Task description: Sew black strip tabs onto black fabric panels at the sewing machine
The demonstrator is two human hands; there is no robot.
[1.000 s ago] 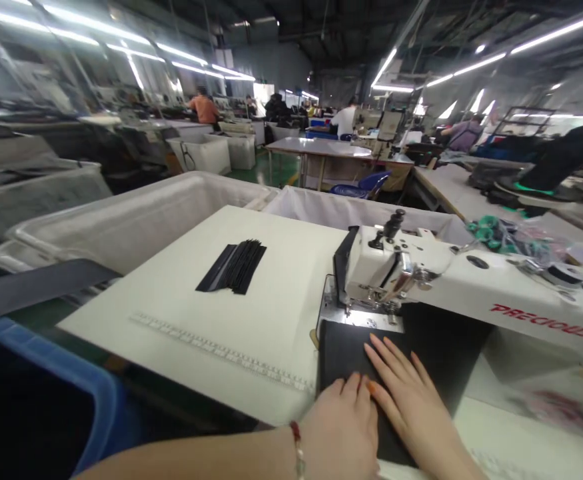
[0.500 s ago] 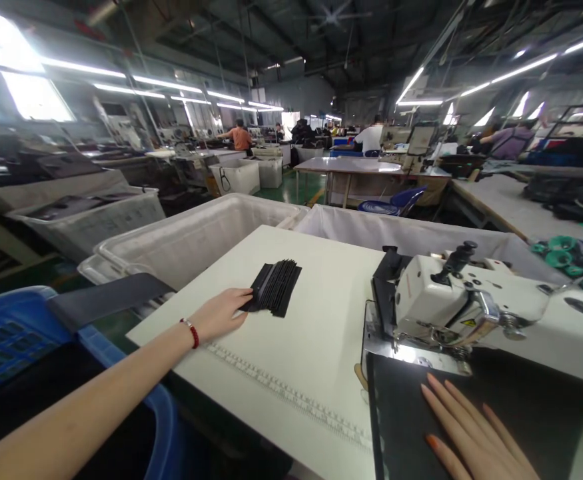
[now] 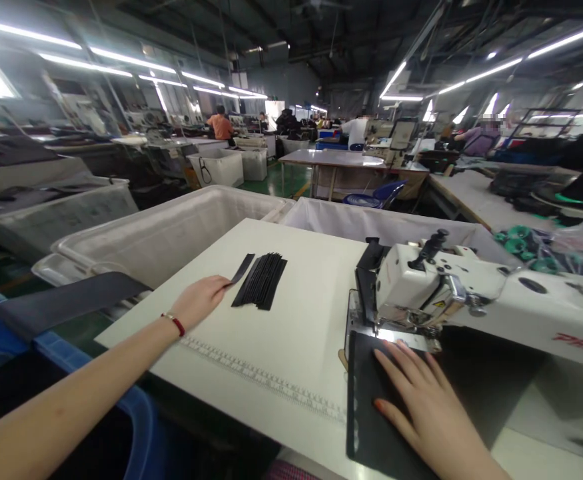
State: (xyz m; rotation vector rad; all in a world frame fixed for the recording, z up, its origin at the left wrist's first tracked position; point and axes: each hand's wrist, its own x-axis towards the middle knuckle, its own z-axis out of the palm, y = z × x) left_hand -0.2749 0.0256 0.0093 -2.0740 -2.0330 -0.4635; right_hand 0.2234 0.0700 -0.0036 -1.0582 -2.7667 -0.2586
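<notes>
My left hand (image 3: pixel 204 301) pinches one end of a short black strip (image 3: pixel 242 268), just left of a fanned pile of similar black strips (image 3: pixel 261 281) on the white tabletop (image 3: pixel 291 340). My right hand (image 3: pixel 416 383) lies with fingers spread on a black fabric panel (image 3: pixel 371 407). The panel's far edge reaches the metal plate of a white sewing machine (image 3: pixel 406 287). Part of the panel is hidden under my right hand and behind the machine arm. A printed ruler tape (image 3: pixel 266 380) runs along the tabletop's near side.
Large white bins (image 3: pixel 171 227) stand beyond the table. A blue plastic basket (image 3: pixel 144 427) with dark material sits at the lower left. Green spools (image 3: pixel 518 240) lie at the right. Co-workers are farther back, one in an orange top (image 3: pixel 221 125).
My left hand has drawn one strip leftward, apart from the pile. My right hand and the panel have moved closer to the machine plate. The whole view has shifted slightly.
</notes>
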